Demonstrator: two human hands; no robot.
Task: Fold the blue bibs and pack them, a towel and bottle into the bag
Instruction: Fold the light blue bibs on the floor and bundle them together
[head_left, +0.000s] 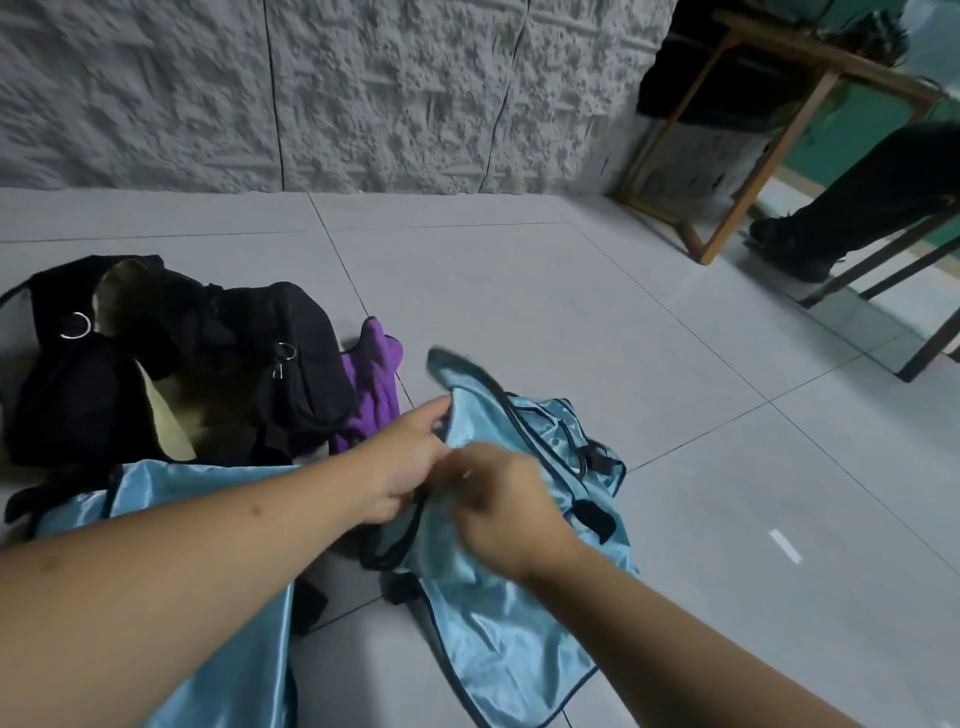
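- Step in hand: folding of a blue bib (498, 613), which lies crumpled on the tiled floor (675, 415) at lower centre of the frame; packing appears not yet begun for it.
- Left hand (400, 462), at centre frame, pinches the dark-trimmed upper edge of this bib between thumb and fingers, lifting a flap toward the upper centre.
- Right hand (504, 514), just right of the left, is blurred; its fingers look curled onto the same cloth, probably gripping it, though the hold cannot be told for certain.
- A second blue bib (208, 499) lies spread at lower left, partly under the left forearm, not visibly folded.
- The black bag (156, 364) sits open at middle left, its pale lining showing; a purple towel (371, 384) lies against its right side, outside it.
- No bottle can be made out.
- Next move, as judged: the two hands must separate along the trim to draw the slippery fabric flat, align its edges, then fold it over; the black straps and buckles (592, 462) at the bib's right need tucking inward first.
- Upper right: a wooden-framed chair (769, 130) and another person's dark shoe (789, 249).
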